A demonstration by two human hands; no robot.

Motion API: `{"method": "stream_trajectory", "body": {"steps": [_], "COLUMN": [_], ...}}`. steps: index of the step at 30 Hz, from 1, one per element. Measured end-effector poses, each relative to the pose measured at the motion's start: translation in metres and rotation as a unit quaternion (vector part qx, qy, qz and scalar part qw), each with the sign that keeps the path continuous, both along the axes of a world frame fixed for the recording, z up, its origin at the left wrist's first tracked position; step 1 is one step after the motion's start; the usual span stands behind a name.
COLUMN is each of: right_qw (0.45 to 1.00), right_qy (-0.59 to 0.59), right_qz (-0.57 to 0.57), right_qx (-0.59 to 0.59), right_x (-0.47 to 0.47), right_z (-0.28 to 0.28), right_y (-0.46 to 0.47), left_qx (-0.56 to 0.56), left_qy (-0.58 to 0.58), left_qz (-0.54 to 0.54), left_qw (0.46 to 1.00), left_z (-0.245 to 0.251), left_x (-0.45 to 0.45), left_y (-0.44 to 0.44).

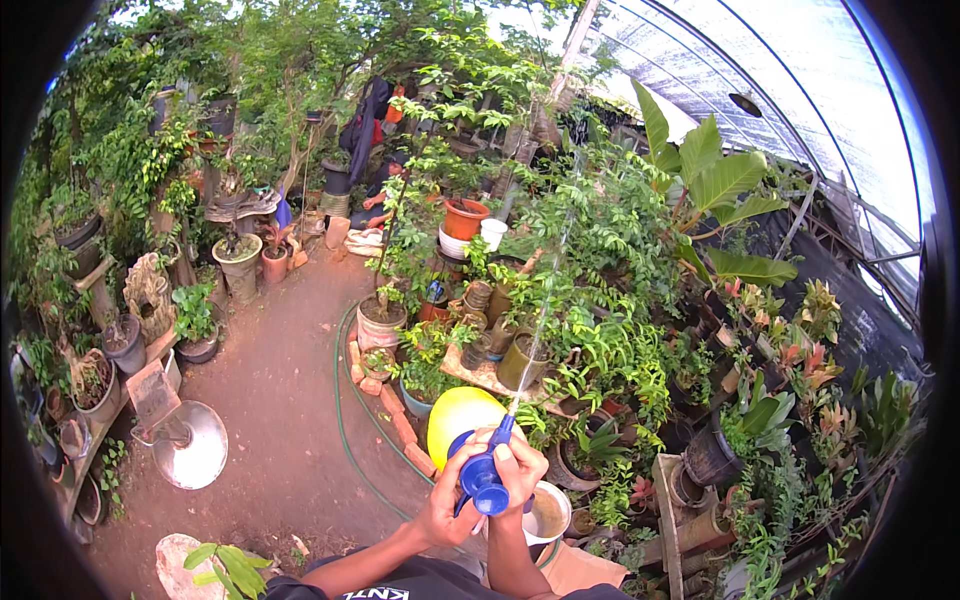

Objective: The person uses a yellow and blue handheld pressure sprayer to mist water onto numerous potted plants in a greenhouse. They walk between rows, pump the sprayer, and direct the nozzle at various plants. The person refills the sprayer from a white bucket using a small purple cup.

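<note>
Both my hands hold a pump pressure sprayer with a yellow tank [459,424] and a blue pump head [480,480]. My left hand [448,501] wraps the near left side of the head. My right hand [523,471] grips its right side, close to the blue nozzle [504,429]. A thin jet of water [546,307] leaves the nozzle and rises away over the leafy potted plants [600,330]. Just below my right hand stands a white bucket [553,510], partly covered by my forearm.
A green hose [339,409] curves along a brick border [397,416] beside the dirt path [285,360]. On the left are a metal basin [196,450] and a plank [97,442] with pots. A person [375,201] sits low at the back. A wooden post [666,517] stands right.
</note>
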State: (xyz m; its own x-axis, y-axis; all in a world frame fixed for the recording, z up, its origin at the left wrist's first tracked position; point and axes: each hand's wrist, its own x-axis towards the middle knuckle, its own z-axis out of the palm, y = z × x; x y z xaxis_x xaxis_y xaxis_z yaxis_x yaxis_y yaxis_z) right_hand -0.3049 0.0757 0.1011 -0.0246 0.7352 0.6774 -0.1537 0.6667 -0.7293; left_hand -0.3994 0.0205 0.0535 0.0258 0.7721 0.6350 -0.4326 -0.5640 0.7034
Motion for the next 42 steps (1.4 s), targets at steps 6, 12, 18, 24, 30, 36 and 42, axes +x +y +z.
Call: {"method": "stream_trajectory", "body": {"steps": [6,12,18,24,30,36,42], "right_qw": [0.999,0.999,0.998,0.999,0.999,1.0,1.0], "right_qy": [0.026,0.007,-0.009,-0.011,-0.003,-0.016,-0.028], "right_qz": [-0.021,-0.046,-0.053,-0.042,-0.026,-0.014,-0.009], "right_qx": [-0.008,-0.024,-0.016,-0.01,-0.026,-0.015,-0.001], "right_x": [-0.009,-0.01,-0.009,-0.015,-0.019,-0.022,-0.025], "right_z": [-0.005,-0.004,0.0,0.006,0.001,0.002,0.003], "right_y": [-0.001,-0.005,-0.008,-0.012,-0.011,-0.01,-0.01], "left_qx": [-0.037,-0.056,-0.047,-0.049,-0.038,-0.019,-0.017], "left_qy": [0.013,0.001,-0.008,-0.003,-0.007,-0.001,-0.009], "left_qz": [-0.041,-0.057,-0.058,-0.052,-0.034,-0.019,-0.012], "left_qw": [0.998,0.997,0.997,0.997,0.999,1.0,1.0], "left_z": [0.005,0.005,0.007,0.005,0.005,0.005,0.003], "left_x": [-0.013,-0.014,-0.012,-0.018,-0.021,-0.025,-0.025], "left_y": [-0.001,-0.001,-0.003,-0.007,-0.008,-0.008,-0.007]}}
